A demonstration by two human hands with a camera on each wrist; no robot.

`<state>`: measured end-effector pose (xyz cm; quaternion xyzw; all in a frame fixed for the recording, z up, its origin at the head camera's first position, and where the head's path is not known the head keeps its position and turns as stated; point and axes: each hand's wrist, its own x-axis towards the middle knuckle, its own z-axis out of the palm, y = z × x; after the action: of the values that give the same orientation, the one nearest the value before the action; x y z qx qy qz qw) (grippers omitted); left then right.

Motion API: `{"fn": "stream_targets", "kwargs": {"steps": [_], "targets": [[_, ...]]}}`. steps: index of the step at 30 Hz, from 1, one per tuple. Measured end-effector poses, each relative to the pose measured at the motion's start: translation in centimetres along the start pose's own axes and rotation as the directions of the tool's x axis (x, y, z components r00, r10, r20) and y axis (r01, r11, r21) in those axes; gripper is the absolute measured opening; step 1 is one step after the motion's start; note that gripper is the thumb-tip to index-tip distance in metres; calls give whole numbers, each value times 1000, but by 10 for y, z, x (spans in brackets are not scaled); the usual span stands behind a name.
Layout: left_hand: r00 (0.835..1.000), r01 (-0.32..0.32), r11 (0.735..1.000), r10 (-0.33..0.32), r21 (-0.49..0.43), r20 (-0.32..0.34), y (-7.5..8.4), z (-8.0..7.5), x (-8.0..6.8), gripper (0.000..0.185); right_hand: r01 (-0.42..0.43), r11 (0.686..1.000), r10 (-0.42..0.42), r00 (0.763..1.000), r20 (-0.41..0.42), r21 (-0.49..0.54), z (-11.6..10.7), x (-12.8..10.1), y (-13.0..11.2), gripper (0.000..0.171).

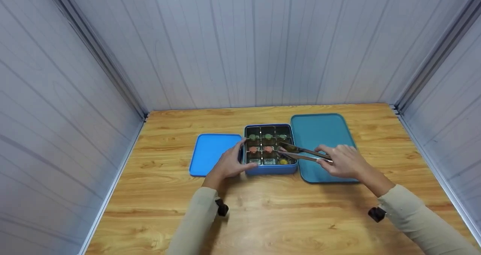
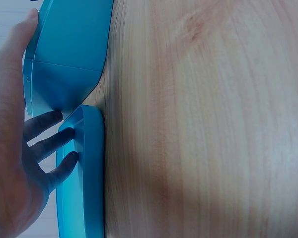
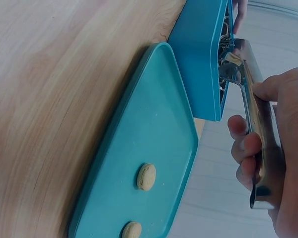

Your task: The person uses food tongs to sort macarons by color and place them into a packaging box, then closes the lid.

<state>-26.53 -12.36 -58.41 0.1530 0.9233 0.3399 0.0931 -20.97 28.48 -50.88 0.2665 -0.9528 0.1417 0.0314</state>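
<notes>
A blue box (image 1: pixel 272 169) with a divided insert of dark compartments sits mid-table. Several hold small round macarons: green (image 1: pixel 268 136) in the back row, orange-pink (image 1: pixel 268 149) in the middle, yellow (image 1: pixel 283 161) at front right. My left hand (image 1: pixel 230 161) spreads thumb and forefinger along the box's left front corner, touching its rim; its other fingers extend over a blue lid (image 2: pixel 93 173). My right hand (image 1: pixel 344 160) grips metal tongs (image 1: pixel 306 156). Their tips reach into the box's right side, around the middle row; what lies between them is unclear.
A teal tray (image 1: pixel 319 129) lies right of the box, against it. Two pale macarons (image 3: pixel 146 177) show on it in the right wrist view, with crumbs around. The lid (image 1: pixel 204 153) lies left of the box. Panelled walls (image 1: pixel 233 48) enclose the wooden table (image 1: pixel 263 210).
</notes>
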Motion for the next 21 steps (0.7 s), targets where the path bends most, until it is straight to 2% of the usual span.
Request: {"fn": "stream_targets", "kwargs": {"steps": [21], "targets": [[1000, 18, 1000, -18, 5, 4, -1, 0, 0, 110, -99, 990, 105, 993, -53, 105, -2, -11, 11, 37]]}}
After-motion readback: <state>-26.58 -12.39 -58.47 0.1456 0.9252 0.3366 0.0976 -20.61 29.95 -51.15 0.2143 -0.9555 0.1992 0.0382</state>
